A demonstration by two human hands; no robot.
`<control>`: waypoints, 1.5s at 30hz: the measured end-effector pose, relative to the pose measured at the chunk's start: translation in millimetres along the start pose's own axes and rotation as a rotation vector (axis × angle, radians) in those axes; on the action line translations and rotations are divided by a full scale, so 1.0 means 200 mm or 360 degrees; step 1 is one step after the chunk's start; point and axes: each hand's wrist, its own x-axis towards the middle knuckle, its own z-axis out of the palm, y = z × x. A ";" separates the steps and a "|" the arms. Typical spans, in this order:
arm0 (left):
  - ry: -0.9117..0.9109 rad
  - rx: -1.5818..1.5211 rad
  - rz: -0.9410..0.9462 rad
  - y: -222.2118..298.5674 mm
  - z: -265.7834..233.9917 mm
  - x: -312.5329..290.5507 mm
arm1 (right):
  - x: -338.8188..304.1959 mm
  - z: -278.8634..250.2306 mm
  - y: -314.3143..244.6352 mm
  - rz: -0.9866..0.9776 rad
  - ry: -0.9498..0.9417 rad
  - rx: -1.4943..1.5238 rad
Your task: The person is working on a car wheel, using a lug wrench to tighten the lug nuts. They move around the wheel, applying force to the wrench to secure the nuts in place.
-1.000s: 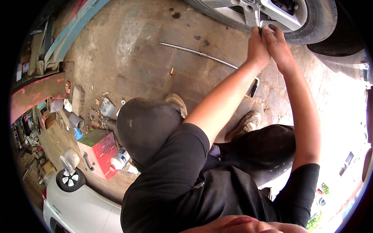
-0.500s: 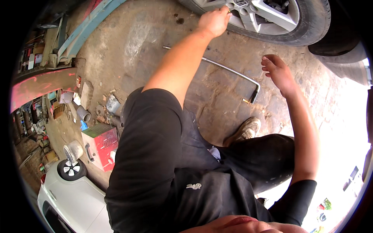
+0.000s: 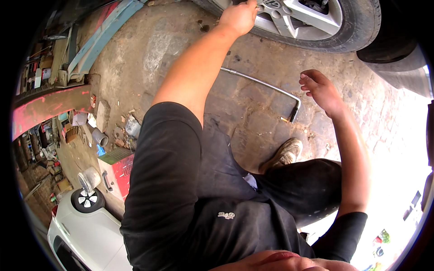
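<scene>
My left hand (image 3: pixel 238 17) grips the silver wheel (image 3: pixel 312 18) near its hub, my right hand (image 3: pixel 322 89) hangs open and empty; I judge fingers could pinch there, or my shoe (image 3: pixel 285 153) trip on the bent wrench (image 3: pixel 266 88).

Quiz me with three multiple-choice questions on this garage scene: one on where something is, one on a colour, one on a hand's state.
1. Where does the wrench lie?
A on the ground
B on the tyre
C in a hand

2. What colour is the shirt?
A white
B black
C red

3. How is the right hand?
A clenching a tool
B open and empty
C on the shoe

Answers:
1 A, it rests on the paving below the wheel.
2 B, sleeves and chest are black.
3 B, fingers spread, holding nothing; the left hand is on the wheel.
</scene>
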 end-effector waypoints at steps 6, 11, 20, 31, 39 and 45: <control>-0.0107 0.0236 -0.0060 0.04 0.00 0.00 | 0.04 0.05 -0.05 0.0003 -0.0028 0.0044; -0.0354 0.0372 -0.0189 0.21 -0.12 0.04 | 0.23 0.12 -0.21 -0.0090 0.0052 0.0427; -0.0857 0.0124 -0.0254 0.29 -0.30 -0.02 | 0.72 0.27 -0.62 -0.0246 0.0103 0.1325; -0.0627 -0.0671 -0.0461 -0.05 -0.17 -0.20 | 0.77 0.54 -0.47 -0.0390 0.0131 0.1273; -0.0755 -0.1232 -0.0215 0.08 0.06 -0.05 | 0.60 0.47 -0.32 -0.0307 0.0653 0.0724; -0.0992 -0.2400 -0.0696 0.15 0.02 -0.06 | 0.60 0.41 -0.27 -0.0287 0.0516 0.0664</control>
